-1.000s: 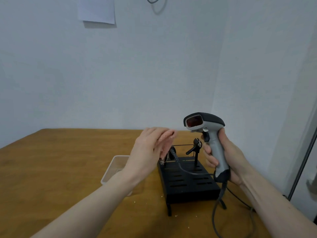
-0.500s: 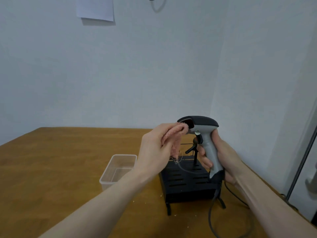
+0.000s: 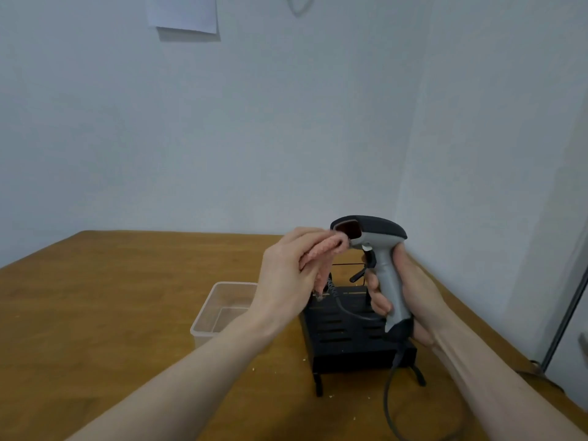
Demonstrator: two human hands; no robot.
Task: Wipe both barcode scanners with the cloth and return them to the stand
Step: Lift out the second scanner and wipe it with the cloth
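My right hand (image 3: 410,300) grips the handle of a grey and black barcode scanner (image 3: 378,249), held upright above the black slotted stand (image 3: 346,342). Its dark red window faces left. My left hand (image 3: 289,275) pinches a pink cloth (image 3: 327,249) and presses its folded end against the lower edge of the scanner's window. The scanner's cable (image 3: 389,396) drops from the handle to the table. A second coiled cable (image 3: 331,286) sits on the stand behind the cloth; no second scanner shows clearly.
A clear plastic tub (image 3: 222,310) stands on the wooden table (image 3: 111,313) left of the stand. White walls meet in a corner close behind. A thin black holder arm (image 3: 358,275) rises from the stand. Crumbs lie near the stand's feet.
My left hand rose and brought the cloth to the scanner's window. My right hand drew the scanner slightly left and closer to the cloth.
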